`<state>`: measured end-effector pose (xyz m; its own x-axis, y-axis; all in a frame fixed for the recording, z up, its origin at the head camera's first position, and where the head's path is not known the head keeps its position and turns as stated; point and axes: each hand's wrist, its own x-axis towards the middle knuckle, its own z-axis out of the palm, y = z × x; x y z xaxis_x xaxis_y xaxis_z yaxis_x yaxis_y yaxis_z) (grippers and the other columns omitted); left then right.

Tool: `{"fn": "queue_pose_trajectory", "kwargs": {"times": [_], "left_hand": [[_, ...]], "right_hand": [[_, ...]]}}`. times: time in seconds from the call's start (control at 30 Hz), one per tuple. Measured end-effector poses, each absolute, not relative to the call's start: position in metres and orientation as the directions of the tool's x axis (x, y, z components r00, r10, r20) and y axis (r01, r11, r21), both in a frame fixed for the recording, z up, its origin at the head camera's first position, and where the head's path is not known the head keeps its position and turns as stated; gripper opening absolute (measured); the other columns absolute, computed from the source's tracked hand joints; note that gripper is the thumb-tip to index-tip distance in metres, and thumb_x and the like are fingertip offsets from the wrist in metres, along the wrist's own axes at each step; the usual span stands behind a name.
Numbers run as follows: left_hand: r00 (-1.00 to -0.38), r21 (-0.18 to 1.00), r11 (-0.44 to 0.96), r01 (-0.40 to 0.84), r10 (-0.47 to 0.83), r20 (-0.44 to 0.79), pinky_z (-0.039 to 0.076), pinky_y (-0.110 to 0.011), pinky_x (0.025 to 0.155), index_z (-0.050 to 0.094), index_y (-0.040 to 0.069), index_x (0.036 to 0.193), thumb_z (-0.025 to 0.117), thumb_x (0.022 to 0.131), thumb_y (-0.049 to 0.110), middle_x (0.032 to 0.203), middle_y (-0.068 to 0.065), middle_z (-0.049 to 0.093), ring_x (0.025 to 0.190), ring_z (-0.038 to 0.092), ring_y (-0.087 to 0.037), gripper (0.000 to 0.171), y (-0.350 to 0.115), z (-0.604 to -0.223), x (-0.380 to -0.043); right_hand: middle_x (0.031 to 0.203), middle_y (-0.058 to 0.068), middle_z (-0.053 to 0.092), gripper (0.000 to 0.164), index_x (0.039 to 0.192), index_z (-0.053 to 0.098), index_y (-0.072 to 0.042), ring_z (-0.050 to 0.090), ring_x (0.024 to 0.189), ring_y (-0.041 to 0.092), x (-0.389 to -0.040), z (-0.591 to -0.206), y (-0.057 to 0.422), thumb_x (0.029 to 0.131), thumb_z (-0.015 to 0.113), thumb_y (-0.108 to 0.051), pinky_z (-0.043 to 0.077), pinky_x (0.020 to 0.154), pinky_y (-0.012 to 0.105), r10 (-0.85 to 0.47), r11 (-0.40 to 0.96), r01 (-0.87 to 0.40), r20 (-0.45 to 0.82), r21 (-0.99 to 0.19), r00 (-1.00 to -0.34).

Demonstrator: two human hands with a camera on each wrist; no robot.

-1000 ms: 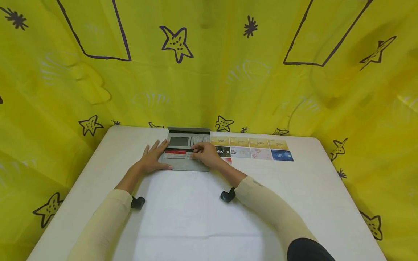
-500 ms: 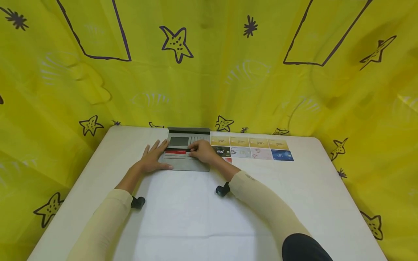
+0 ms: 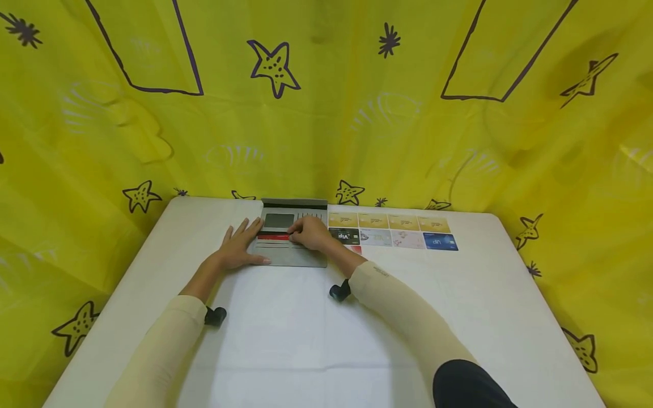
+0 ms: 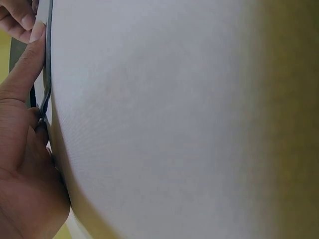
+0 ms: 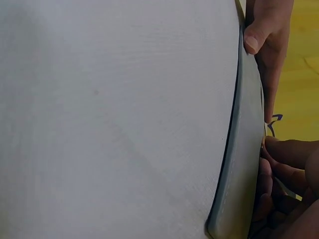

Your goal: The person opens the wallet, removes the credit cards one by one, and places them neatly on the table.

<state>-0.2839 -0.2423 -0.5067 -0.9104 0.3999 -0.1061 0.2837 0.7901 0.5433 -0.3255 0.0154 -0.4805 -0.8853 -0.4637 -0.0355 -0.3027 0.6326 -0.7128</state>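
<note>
A grey wallet (image 3: 301, 260) lies unfolded at the table's far edge, with card slots and a dark window in its upper half. A red card (image 3: 272, 237) sits in a slot just below the fold. My left hand (image 3: 237, 249) rests along the wallet's left side, fingers spread and thumb on its lower corner. Over the slots, my right hand (image 3: 312, 233) has thumb and forefinger pinched at the red card's right end. In the right wrist view those fingertips meet just above the grey wallet (image 5: 239, 149); the curled fingers (image 5: 294, 154) hide the rest.
Right of the wallet lie cards in rows: gold cards (image 3: 373, 220) at the back, then a black VIP card (image 3: 344, 236), pale cards (image 3: 408, 239) and a blue card (image 3: 441, 241). Another red card (image 3: 354, 249) shows beside my right wrist. A yellow curtain (image 3: 326, 113) hangs behind.
My right hand has slid left across the wallet's slots to the red card's right end. The left hand and the laid-out cards have stayed in place.
</note>
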Motion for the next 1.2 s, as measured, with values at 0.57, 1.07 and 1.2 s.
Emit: {"fn": "queue_pose_trajectory", "kwargs": {"times": [0.57,1.07,1.2], "left_hand": [[-0.913,0.537,0.793,0.287,0.396,-0.098,-0.011,-0.066,0.121,0.016,0.005,0.168,0.084,0.087,0.05,0.175,-0.019,0.01,0.16,-0.004,-0.042,0.115,-0.2432,-0.5097,-0.2848],[-0.913,0.539,0.79,0.292,0.398,-0.089,-0.011,-0.066,0.121,0.016,0.004,0.168,0.084,0.087,0.047,0.174,-0.019,0.011,0.159,-0.003,-0.043,0.115,-0.2429,-0.5098,-0.2856],[-0.914,0.544,0.788,0.288,0.396,-0.09,-0.011,-0.066,0.121,0.016,0.004,0.168,0.085,0.086,0.047,0.175,-0.019,0.011,0.16,-0.003,-0.043,0.115,-0.2434,-0.5105,-0.2854]], "right_hand": [[0.085,-0.003,0.073,0.01,0.093,0.082,-0.011,0.063,0.077,0.014,-0.3312,-0.4799,0.0076,0.096,0.08,-0.02,0.049,0.066,0.027,-0.416,0.668,-0.241,-0.085,-0.704,-0.905],[0.095,0.002,0.078,0.012,0.091,0.084,-0.006,0.06,0.083,0.013,-0.3317,-0.4768,0.0104,0.097,0.077,-0.015,0.046,0.068,0.024,-0.376,0.586,-0.152,-0.101,-0.796,-0.921],[0.095,0.002,0.076,0.014,0.092,0.084,-0.007,0.06,0.084,0.014,-0.3299,-0.4779,0.0085,0.098,0.078,-0.017,0.047,0.069,0.025,-0.335,0.575,-0.104,-0.117,-0.811,-0.935]]}}
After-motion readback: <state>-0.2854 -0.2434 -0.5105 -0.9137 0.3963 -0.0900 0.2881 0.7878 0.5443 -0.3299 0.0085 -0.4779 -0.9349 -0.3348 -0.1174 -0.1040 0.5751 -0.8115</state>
